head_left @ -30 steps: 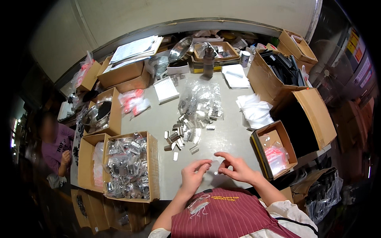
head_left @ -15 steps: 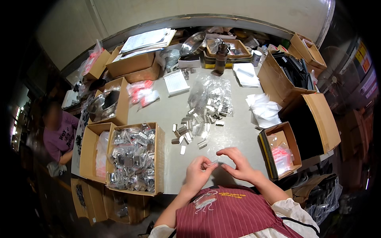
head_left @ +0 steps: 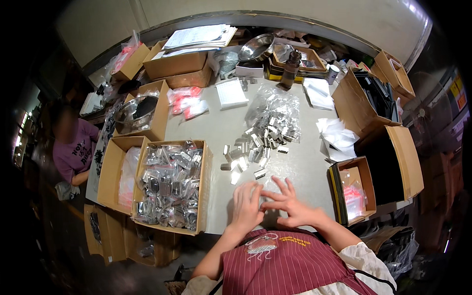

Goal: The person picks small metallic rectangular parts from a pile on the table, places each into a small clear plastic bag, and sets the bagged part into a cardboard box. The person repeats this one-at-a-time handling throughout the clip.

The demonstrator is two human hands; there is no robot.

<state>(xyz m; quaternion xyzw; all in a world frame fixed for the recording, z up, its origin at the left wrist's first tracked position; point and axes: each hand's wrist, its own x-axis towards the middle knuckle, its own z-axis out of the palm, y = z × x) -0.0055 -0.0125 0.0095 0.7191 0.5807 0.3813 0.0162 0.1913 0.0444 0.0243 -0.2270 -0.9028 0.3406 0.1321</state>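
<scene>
Left hand [head_left: 247,206], right hand [head_left: 292,208] met, hold too hidden to tell; step seemed fine fingerwork, next likely needed light pinch; metal pieces [head_left: 257,139] lay just beyond

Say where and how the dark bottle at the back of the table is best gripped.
Probably grip the bottle around its body, coming from the near side over the clear plastic bag: it stands upright, the body looks wider than the neck, and the open cardboard box crowds its far side.
</scene>
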